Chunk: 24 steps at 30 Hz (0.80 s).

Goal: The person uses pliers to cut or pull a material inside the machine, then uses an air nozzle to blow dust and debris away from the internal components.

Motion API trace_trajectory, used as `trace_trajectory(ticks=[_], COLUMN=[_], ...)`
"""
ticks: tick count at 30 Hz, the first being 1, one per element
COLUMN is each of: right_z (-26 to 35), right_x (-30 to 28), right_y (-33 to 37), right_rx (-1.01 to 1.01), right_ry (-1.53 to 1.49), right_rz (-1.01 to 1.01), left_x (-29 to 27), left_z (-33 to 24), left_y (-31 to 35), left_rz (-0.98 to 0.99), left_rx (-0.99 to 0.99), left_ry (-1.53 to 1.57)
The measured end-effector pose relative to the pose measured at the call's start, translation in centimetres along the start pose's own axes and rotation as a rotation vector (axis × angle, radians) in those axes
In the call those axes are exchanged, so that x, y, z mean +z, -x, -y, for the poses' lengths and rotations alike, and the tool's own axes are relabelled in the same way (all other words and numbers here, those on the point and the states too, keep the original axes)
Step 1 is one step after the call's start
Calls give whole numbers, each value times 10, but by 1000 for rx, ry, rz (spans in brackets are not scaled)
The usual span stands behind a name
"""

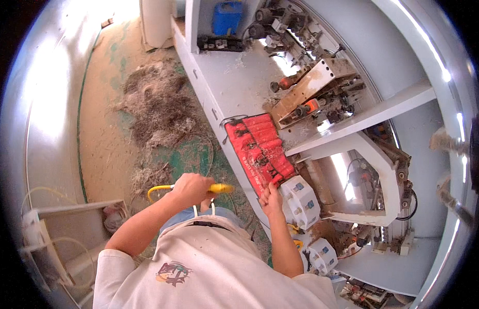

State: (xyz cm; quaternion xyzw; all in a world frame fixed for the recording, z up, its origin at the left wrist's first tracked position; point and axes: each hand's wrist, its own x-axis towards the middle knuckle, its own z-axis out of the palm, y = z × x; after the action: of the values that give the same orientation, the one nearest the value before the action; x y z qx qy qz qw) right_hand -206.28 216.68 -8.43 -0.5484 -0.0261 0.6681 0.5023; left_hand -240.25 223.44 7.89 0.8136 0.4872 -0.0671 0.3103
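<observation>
Left hand gripping yellow air gun; right hand pinching near end of red tool roll, grey bench left edge.

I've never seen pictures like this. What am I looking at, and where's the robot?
There is no robot: these are a person's bare hands. The one picture comes from a wide, edge-bending camera worn on the head, looking down past the shirt. The left hand holds a yellow tool, with a yellow hose beside it. The right hand is at the edge of a red pouch; whether it grips or merely touches is hard to tell. The pouch lies on a pale bench, near a white unit. A brownish, fluffy pile lies on the floor.
</observation>
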Motion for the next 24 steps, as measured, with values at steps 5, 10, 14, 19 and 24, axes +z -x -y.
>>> trace_trajectory(ticks=[5,10,14,19,24], right_z=[72,112,180,302,440], right_x=[130,130,87,74,38], right_y=[-19,-78,-119,-211,-322], right_rx=[-207,-364,-576,-789,-728], right_ry=[180,-47,-243,-337,-328], right_rz=[149,-122,-290,-478,-713], left_x=[-46,-89,-83,-62,-39], left_z=[35,82,110,168,239], left_y=[-95,-168,-203,-224,-229], left_rz=[-434,-186,-120,1,49], left_rx=[85,84,53,-120,-317], left_ry=[205,486,453,336,207])
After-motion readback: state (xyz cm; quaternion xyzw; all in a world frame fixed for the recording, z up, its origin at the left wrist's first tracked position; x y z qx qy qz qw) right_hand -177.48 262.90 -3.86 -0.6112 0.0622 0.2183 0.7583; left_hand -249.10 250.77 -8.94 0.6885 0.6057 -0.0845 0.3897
